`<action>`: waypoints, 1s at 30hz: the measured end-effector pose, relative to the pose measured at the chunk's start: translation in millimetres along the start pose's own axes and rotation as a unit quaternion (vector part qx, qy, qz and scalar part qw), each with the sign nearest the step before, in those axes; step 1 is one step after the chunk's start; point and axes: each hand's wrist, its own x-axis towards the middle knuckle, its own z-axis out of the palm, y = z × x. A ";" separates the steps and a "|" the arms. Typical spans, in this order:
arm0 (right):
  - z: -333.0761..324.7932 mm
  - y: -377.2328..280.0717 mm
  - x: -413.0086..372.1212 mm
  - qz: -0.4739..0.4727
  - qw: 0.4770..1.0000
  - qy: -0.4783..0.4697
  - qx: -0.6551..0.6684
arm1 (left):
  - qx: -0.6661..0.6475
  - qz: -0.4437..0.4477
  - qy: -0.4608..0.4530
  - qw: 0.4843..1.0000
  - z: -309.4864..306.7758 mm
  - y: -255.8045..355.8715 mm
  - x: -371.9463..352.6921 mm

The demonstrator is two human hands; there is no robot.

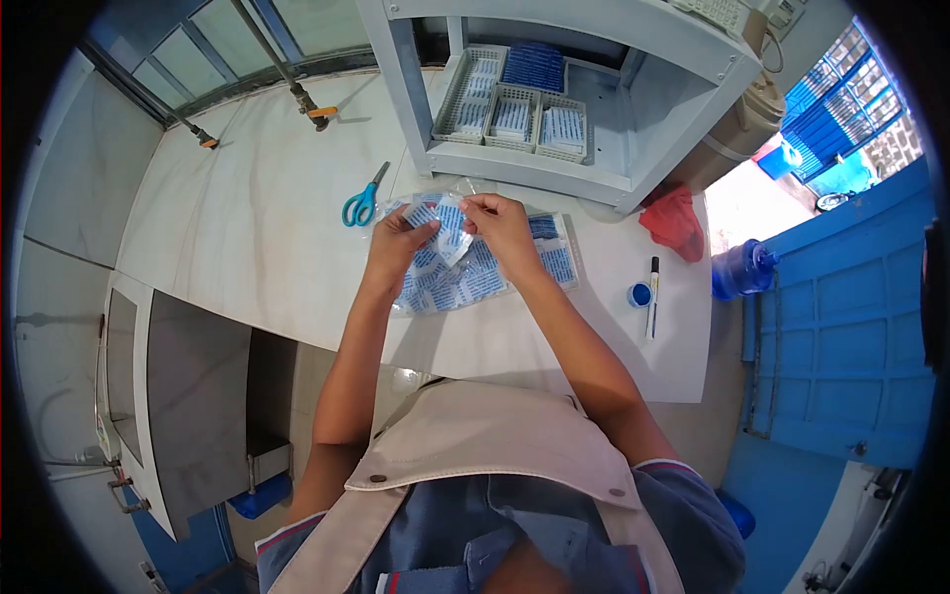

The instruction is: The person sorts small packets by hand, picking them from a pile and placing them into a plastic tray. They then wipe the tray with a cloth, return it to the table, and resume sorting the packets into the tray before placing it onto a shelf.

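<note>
My left hand (397, 241) pinches a small white sachet with blue print (452, 236) between thumb and fingers. At the sachet's upper right edge, the fingertips of my right hand (502, 226) are closed on it too. Under both hands lies a clear plastic bag (435, 295) with several similar blue-printed sachets. To the right of the bag, partly hidden by my right arm, is a basket (572, 259) with more printed sachets. Teal-handled scissors (362, 205) lie left of my left hand, blades pointing away.
A grey shelf unit (524, 168) stands at the back, holding white baskets (562, 131) of sachets and a dark blue stack (534, 67). On the right are a red cloth (675, 223), a marker (652, 297) and a small blue-topped container (639, 294). Gas valves (319, 114) stand back left.
</note>
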 end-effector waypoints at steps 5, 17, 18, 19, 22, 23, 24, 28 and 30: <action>6.7 -0.7 -9.9 -0.068 0.995 0.071 0.009 | -0.018 -0.005 -0.002 1.000 10.2 -2.6 -7.0; 7.4 -3.7 -29.1 -0.047 0.985 0.097 0.132 | -0.137 0.000 0.041 0.990 32.4 -12.6 -24.2; 7.5 -4.4 -29.0 -0.021 0.978 0.097 0.182 | -0.133 0.004 0.035 0.990 32.5 -12.4 -25.1; 7.5 -5.2 -29.3 0.006 0.968 0.098 0.230 | -0.130 0.009 0.029 0.991 32.5 -12.1 -26.0; 4.6 -12.6 -32.5 0.053 0.948 0.078 0.305 | -0.120 0.017 0.006 0.993 31.5 -9.1 -27.5; 4.2 -13.8 -32.7 0.053 0.948 0.077 0.305 | -0.121 0.017 0.006 0.993 32.5 -8.2 -28.1; 3.9 -14.5 -33.0 0.066 0.934 0.069 0.345 | -0.130 0.013 0.001 0.991 35.4 -4.1 -30.5; 0.7 -20.6 -32.6 0.124 0.900 0.037 0.417 | -0.138 0.037 -0.023 0.989 33.8 -5.0 -26.4; -4.7 -20.7 -30.0 0.153 0.898 0.039 0.410 | -0.163 0.023 -0.043 0.985 30.1 0.2 -23.4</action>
